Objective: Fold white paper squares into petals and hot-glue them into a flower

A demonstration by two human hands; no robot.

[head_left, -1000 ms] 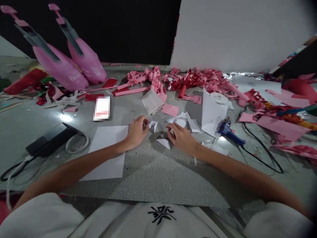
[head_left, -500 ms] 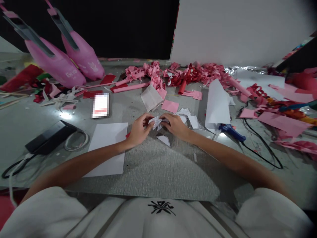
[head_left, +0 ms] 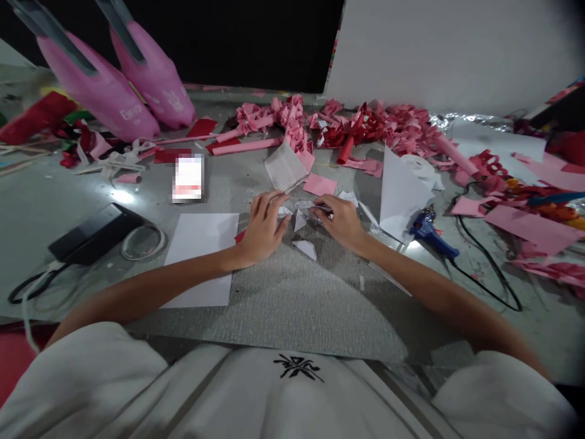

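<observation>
My left hand (head_left: pixel 264 230) rests palm down on the grey table, thumb apart from its stretched fingers. Its fingertips are beside a small white paper scrap (head_left: pixel 284 211), and I see nothing gripped in it. Opposite, my right hand (head_left: pixel 342 224) is closed in a pinch; what lies between its fingers is too small and shaded to name. Between the hands stands a folded white paper piece (head_left: pixel 300 220). A white paper triangle (head_left: pixel 305 249) lies nearer to me. More white scraps (head_left: pixel 350 197) lie behind my right hand.
A white sheet (head_left: pixel 201 268) lies under my left forearm. To the right are a curled white sheet (head_left: pixel 402 195) and a blue glue gun (head_left: pixel 432 235) with its cord. Crumpled pink paper (head_left: pixel 402 125) lines the back. A black power bank (head_left: pixel 94 235) sits left.
The white paper piece held between both hands is now down on the table. My left fingers have let go and spread; my right hand has moved slightly right. The view has tilted downward.
</observation>
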